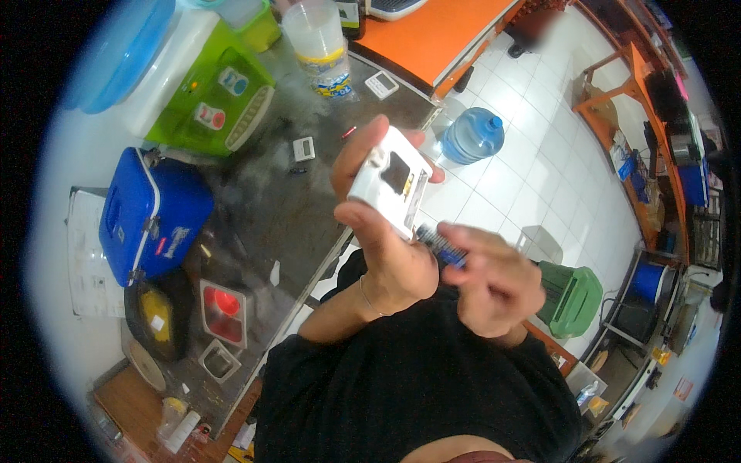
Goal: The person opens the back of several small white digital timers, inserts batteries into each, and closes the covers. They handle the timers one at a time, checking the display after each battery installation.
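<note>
My left hand (386, 247) is closed around a boxy white plastic device (373, 190), holding it up in front of my chest. A dark square recess and a slot along one side show on the device. Just below its lower corner, my right hand (502, 285) pinches a small cylindrical battery (444, 247) with a dark and blue wrapper; the fingers are blurred. The battery's upper end is close to the device, and I cannot tell whether they touch. On the dark counter behind lie a small white digital timer (306, 148) and another white timer (381, 86).
Left on the counter (255, 208) stand a blue cooler box (158, 216), a green-and-white container (216, 92) and steel trays (245, 312). Stacked plastic cups (315, 35) are at the back. A blue water jug (473, 135) and a green bin (571, 301) stand on the tiled floor.
</note>
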Demonstrator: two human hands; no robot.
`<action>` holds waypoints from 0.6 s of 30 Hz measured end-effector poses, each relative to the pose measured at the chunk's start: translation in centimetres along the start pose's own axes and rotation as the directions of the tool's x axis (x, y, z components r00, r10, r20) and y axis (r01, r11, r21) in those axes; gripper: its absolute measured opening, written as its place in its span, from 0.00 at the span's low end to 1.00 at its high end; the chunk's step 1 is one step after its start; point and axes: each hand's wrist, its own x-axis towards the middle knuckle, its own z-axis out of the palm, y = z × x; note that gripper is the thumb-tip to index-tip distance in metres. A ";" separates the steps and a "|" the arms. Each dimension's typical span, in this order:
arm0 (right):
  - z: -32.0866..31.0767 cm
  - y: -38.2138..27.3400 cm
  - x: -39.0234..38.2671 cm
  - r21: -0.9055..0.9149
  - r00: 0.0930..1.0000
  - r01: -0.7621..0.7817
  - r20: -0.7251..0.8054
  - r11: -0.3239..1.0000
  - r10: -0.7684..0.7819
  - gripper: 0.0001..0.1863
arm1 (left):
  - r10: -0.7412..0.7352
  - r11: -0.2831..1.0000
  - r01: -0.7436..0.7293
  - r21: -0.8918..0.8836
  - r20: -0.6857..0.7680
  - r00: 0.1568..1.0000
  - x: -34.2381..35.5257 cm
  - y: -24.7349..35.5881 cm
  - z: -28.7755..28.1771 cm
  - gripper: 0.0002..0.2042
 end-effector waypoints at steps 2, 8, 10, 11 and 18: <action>0.0 -0.2 0.1 -0.129 0.980 0.146 0.154 0.981 -0.126 0.14 | -0.016 0.999 0.013 -0.049 -0.059 0.998 0.2 0.0 0.2 0.37; -1.0 -1.4 1.1 -0.141 0.930 0.243 0.316 0.960 -0.189 0.15 | -0.167 0.964 0.150 -0.220 -0.063 0.984 0.8 0.1 -0.5 0.37; -0.9 -1.6 1.1 -0.040 0.943 0.215 0.269 0.976 -0.197 0.14 | -0.132 0.965 0.118 -0.234 -0.047 0.990 1.0 0.0 -0.7 0.36; -0.8 -1.7 1.1 0.019 0.948 0.212 0.240 0.977 -0.211 0.14 | -0.098 0.966 0.088 -0.244 -0.033 0.995 1.1 -0.1 -0.7 0.34; -0.2 -1.5 1.9 -0.310 0.966 0.216 0.204 0.926 -0.158 0.16 | 0.009 0.981 0.007 -0.192 0.085 0.996 0.1 0.4 -1.0 0.34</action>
